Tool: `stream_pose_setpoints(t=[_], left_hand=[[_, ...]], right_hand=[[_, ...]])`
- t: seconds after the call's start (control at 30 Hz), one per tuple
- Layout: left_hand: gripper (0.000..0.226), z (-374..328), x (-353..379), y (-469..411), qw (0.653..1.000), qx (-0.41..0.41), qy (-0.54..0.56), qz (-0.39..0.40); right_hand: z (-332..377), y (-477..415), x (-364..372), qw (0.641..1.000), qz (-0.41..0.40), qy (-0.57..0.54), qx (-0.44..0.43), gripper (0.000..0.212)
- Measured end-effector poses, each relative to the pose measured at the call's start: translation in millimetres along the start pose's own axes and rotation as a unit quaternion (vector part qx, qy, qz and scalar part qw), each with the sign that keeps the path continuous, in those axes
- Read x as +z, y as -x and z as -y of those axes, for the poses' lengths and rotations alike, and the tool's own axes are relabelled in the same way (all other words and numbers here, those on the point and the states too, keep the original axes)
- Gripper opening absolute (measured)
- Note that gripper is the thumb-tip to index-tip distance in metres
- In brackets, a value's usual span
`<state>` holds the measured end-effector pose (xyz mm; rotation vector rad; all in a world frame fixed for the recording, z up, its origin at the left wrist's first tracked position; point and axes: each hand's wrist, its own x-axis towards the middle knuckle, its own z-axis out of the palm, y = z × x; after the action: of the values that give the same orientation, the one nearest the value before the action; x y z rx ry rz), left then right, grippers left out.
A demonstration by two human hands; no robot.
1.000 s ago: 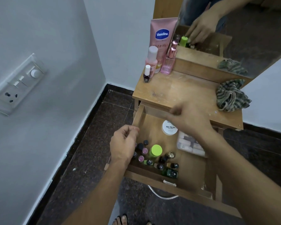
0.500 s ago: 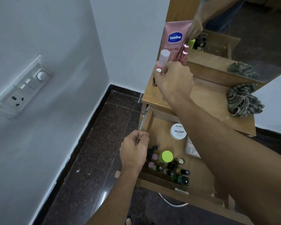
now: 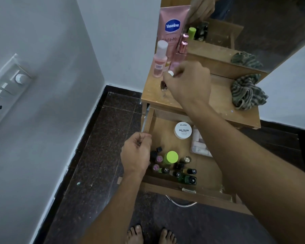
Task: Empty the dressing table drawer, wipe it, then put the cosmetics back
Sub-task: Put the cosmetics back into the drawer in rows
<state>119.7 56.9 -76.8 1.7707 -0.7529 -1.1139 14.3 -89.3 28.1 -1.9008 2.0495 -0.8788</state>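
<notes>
Left of the open drawer (image 3: 167, 138), the left hand (image 3: 136, 155) hangs loosely curled at its left wall, holding nothing I can make out. Beyond the drawer, on the tabletop (image 3: 217, 97), the right hand (image 3: 188, 80) pinches a white-capped nail polish bottle (image 3: 166, 80). Half a second ago that bottle was higher; the remaining bottles (image 3: 174, 166) are unmoved at the drawer's front.
</notes>
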Motion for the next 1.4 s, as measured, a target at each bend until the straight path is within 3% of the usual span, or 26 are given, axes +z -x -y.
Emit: stream_pose_setpoints(t=[0.27, 0.57, 0.83, 1.17, 1.4], left_hand=[[0.024, 3.8, 1.0, -1.0, 1.000, 0.012, -0.018, -0.005], [0.015, 3.5, 3.2, -0.8, 0.999, 0.004, -0.020, -0.024], [0.014, 3.6, 2.5, -1.4, 1.000, 0.006, -0.010, -0.015], [0.016, 3.3, 2.3, -2.4, 1.000, 0.007, -0.007, -0.014], [0.018, 0.7, 0.9, -0.5, 1.000, 0.004, -0.019, -0.015]], right_hand=[[-85.7, 88.2, -52.0, 0.993, 0.013, -0.003, 0.115, 0.016], [-144.6, 153.9, -43.6, 0.972, 0.083, 0.029, 0.217, 0.017], [-150.1, 163.1, -26.7, 0.962, 0.123, 0.033, 0.240, 0.014], [-146.1, 160.0, -23.8, 0.954, 0.175, 0.089, 0.226, 0.017], [-139.8, 145.8, -41.0, 0.957, 0.192, 0.066, 0.207, 0.024]])
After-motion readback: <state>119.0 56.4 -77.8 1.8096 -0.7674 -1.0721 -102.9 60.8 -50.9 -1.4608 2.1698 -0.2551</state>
